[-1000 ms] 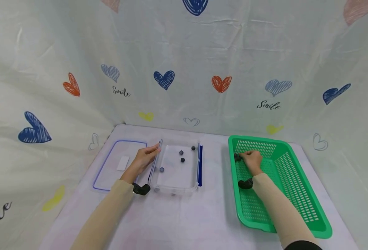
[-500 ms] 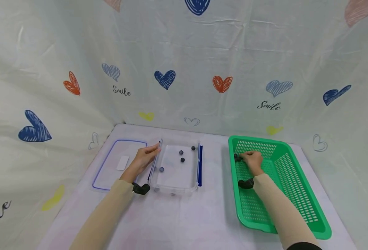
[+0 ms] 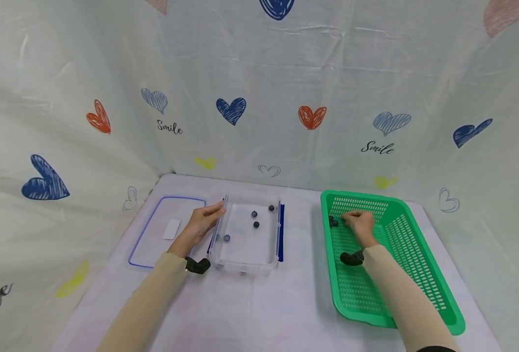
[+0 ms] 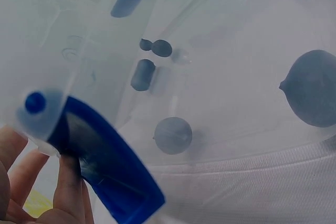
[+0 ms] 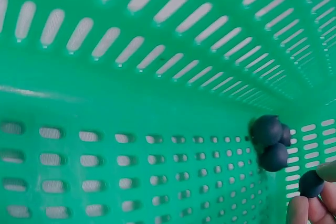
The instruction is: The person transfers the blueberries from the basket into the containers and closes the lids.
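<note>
In the head view my left hand (image 3: 204,222) grips the left side of a clear plastic box (image 3: 246,268). Up close, its fingers (image 4: 69,187) curl at the box edge, behind a blue latch flap (image 4: 105,166). Several small dark blue balls (image 3: 256,225) with pointed tips lie apart inside the box. My right hand (image 3: 359,226) is down in a green basket (image 3: 336,293). Between its thumb and fingers it pinches one dark blue ball (image 5: 312,183), seen in the right wrist view. A cluster of similar balls (image 5: 270,142) sits by the basket wall, just beside these fingertips.
A clear lid (image 3: 146,234) with a blue rim lies left of the box, with a small white card (image 3: 171,229) on it. A strip of white table (image 3: 303,274) separates box and basket. A heart-printed sheet (image 3: 268,137) hangs behind the table.
My right hand has shifted slightly right, away from the cluster at the basket's left wall, with a ball pinched in its fingers. My left hand keeps its hold on the box.
</note>
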The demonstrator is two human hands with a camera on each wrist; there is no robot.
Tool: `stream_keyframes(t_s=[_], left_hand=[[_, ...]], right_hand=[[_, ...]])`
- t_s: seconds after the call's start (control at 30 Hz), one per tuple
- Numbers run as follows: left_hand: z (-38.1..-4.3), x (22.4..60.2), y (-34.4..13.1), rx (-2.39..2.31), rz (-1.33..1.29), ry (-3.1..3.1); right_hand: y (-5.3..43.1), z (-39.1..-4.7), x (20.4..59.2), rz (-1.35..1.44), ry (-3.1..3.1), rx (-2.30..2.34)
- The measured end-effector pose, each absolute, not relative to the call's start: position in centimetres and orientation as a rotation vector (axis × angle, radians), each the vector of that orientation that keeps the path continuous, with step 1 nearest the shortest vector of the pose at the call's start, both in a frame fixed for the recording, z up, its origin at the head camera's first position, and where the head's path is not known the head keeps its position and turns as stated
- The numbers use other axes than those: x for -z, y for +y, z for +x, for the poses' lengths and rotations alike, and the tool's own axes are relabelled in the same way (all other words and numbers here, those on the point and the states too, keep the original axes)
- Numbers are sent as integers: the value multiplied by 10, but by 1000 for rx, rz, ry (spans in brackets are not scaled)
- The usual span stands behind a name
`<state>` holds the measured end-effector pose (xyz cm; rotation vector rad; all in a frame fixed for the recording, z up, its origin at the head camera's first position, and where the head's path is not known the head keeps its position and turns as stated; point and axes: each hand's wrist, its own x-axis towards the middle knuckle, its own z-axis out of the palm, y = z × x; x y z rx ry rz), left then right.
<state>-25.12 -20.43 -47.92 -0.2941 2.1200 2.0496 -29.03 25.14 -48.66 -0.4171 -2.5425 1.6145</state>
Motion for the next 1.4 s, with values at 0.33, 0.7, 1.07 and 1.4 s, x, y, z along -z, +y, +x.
stream_keyframes(t_s=[0.33,0.7,1.07,1.4], left_hand=[[-251,476,-205,-2034,-316,2138],[-251,479,-206,-2011,-303,2142],[-249,481,-204,-2021,-314,2139],[-250,478,-204,-2029,-283,2127]], right_hand=[[258,-284,476,-341,-2528,-1692],[259,-274,461,-359,-2540,-1760],[259,-262,444,-280,-2543,-1872],[256,-250,429,-179,-2512,-1934]])
